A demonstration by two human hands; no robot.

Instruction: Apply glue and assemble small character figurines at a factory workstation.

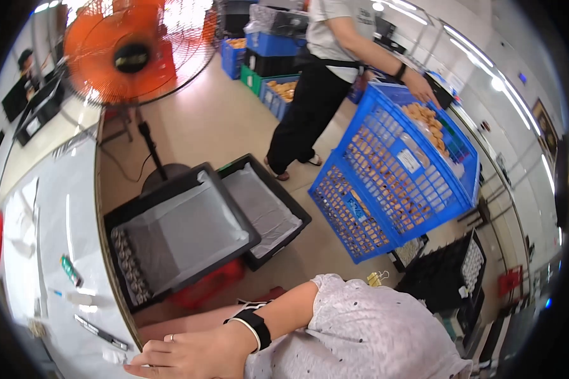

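My right hand [193,354] is at the bottom edge, beside the table's edge, its back turned up. Its fingers reach left, loosely stretched, and I see nothing held in them; their undersides are hidden. A ring sits on one finger, and a black band and a white bangle circle the wrist. Nearest to it on the grey-white table [50,208] lies a slim black and silver tool [101,331]. Farther up is a small green tube [70,270]. My left hand is out of sight.
A lined black tray [184,234], with small dark pieces along one side, overlaps another black tray [265,211] over a red stool [208,284]. An orange fan [107,50] stands beyond. A person [316,88] holds blue baskets [392,170] of tan pieces.
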